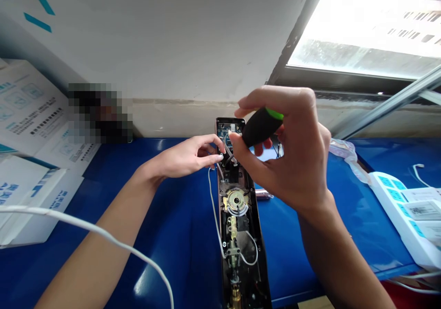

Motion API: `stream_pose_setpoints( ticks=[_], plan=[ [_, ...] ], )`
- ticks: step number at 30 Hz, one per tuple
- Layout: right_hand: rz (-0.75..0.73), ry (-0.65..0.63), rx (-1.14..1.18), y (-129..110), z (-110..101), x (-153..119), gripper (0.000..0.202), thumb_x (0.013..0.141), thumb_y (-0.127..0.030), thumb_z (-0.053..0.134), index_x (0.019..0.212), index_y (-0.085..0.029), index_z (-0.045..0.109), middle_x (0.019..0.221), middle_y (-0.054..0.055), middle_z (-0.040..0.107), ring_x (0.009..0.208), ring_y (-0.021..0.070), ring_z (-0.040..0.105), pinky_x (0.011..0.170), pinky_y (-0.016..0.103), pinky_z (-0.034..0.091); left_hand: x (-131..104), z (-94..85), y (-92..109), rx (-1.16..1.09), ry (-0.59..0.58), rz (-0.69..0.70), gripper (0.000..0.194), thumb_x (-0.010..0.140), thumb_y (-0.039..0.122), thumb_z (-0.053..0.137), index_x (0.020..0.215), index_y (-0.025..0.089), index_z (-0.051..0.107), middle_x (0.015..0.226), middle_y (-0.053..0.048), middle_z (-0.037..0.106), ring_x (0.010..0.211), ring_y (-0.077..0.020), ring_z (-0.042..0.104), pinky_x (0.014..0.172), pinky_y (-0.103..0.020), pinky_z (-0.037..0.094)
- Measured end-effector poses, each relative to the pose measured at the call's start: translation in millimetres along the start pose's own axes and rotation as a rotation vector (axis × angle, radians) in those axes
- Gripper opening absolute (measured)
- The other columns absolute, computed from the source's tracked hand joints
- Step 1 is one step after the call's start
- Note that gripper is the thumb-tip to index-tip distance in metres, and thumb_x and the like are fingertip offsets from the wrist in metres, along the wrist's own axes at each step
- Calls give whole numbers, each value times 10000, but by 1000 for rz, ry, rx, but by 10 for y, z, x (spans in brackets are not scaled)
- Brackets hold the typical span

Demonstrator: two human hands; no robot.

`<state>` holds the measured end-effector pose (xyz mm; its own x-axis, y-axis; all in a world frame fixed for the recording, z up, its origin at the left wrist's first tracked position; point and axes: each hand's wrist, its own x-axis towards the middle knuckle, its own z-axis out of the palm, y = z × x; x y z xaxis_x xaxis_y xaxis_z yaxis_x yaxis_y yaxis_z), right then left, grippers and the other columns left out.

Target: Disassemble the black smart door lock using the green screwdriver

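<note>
An opened electronic door lock (244, 235), a long dark housing, lies lengthwise before me on the blue table. Inside its far end sits a circuit board (225, 136), partly hidden by my fingers. My right hand (292, 157) grips a screwdriver (262, 126) with a black and green handle; its thin shaft slants down left to the area just below the board. My left hand (193, 156) reaches in from the left, thumb and forefinger pinched beside the shaft and some grey wires. What they pinch is too small to tell. Nearer me are a round metal part (237, 201) and a thin white wire (214, 212).
White printed boxes (34, 198) stand at left. A white cable (103, 232) crosses the lower left foreground. At right lie a white power strip (396, 208) and a clear plastic bag (347, 155). The wall (179, 116) rises just behind the lock.
</note>
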<state>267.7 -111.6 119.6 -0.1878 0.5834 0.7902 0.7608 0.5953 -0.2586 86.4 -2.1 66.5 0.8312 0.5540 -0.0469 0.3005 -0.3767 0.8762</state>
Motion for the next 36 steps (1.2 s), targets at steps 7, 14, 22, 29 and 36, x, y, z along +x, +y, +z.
stream_pose_setpoints(
  ticks=[7,14,22,29,36],
  plan=[
    [25,12,60,3,-7,3,587,784,13,633,1271,-294,520,1216,2,686,1008,188,713,884,360,650,-6,-4,30,22,7,2,347,915,469,592,1166,233,623,991,-47,730,907,-239,690,800,-357,553],
    [9,-1,12,29,4,-6,433,898,-80,655,1233,-320,523,1137,-7,714,904,173,725,822,374,677,-3,6,-2,24,17,-6,382,916,503,594,1181,231,621,1001,-55,733,937,-250,698,802,-357,554],
    [59,-11,99,25,9,-9,635,818,2,602,1328,-355,478,1287,14,676,1023,206,718,879,380,654,-8,-2,34,4,9,4,362,914,490,602,1165,231,630,1005,-50,733,928,-243,694,816,-360,557],
    [50,0,42,73,28,-21,494,882,-90,670,1289,-298,482,1185,11,713,906,182,721,867,408,661,-5,7,-25,-7,11,-29,344,944,452,618,1202,224,599,1075,-52,716,1010,-244,693,863,-359,553],
    [139,-53,123,-9,-21,-1,659,793,21,622,1312,-339,431,1262,-11,649,1037,198,697,901,386,630,2,4,-2,-24,-4,8,363,924,466,610,1188,217,608,1061,-56,715,988,-246,686,847,-353,554]
  ],
)
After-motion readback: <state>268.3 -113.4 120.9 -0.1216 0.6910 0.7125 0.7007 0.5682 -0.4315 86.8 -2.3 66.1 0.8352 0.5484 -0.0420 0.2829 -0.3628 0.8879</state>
